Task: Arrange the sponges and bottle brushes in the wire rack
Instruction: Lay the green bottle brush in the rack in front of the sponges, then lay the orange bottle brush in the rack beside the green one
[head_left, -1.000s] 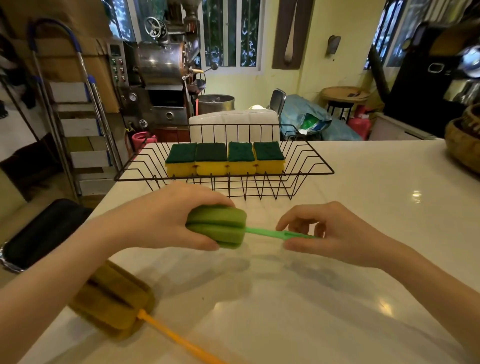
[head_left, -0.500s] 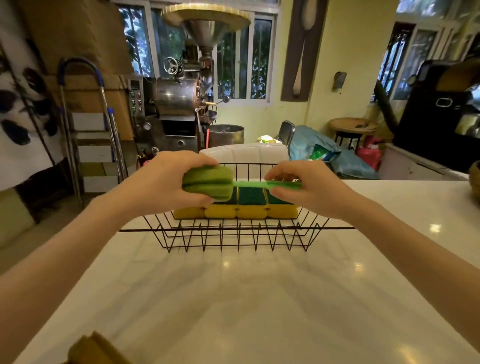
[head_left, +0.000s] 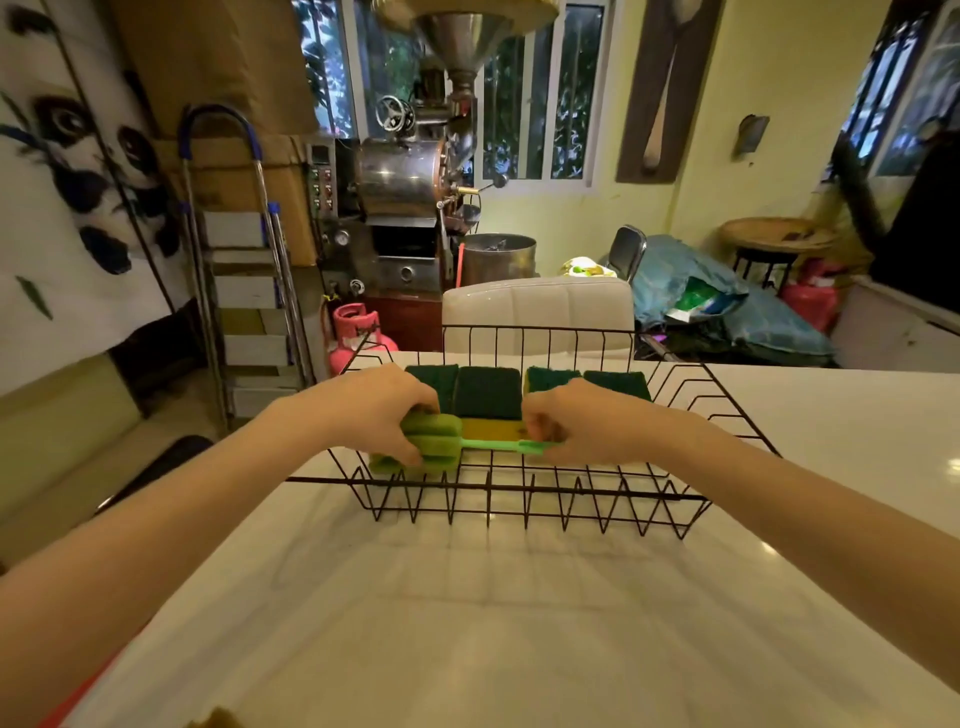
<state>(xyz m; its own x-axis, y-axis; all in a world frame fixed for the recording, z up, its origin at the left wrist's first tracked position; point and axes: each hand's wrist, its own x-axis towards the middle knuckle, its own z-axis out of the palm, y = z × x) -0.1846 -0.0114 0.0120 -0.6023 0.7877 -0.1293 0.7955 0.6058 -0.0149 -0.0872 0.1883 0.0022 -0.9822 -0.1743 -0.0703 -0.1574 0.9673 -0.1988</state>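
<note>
A black wire rack (head_left: 519, 491) stands on the white counter. Several yellow sponges with dark green tops (head_left: 488, 397) lie in a row along its back. Inside the rack's front part I hold a green bottle brush (head_left: 441, 444) level, in front of the sponges. My left hand (head_left: 374, 415) grips its green sponge head. My right hand (head_left: 587, 423) pinches its thin green handle. A bit of the yellow bottle brush (head_left: 221, 718) shows at the bottom edge of the view.
The white counter (head_left: 493, 623) stretches toward me from the rack. A white padded chair back (head_left: 537, 309) stands just behind the rack. A stepladder (head_left: 239, 270), a pink gas cylinder (head_left: 356, 332) and a metal roasting machine (head_left: 410, 197) stand beyond the counter's far left.
Both hands have carried the green brush forward from above the counter, over the rack's front rim and down inside it. The yellow brush has slid almost out of view.
</note>
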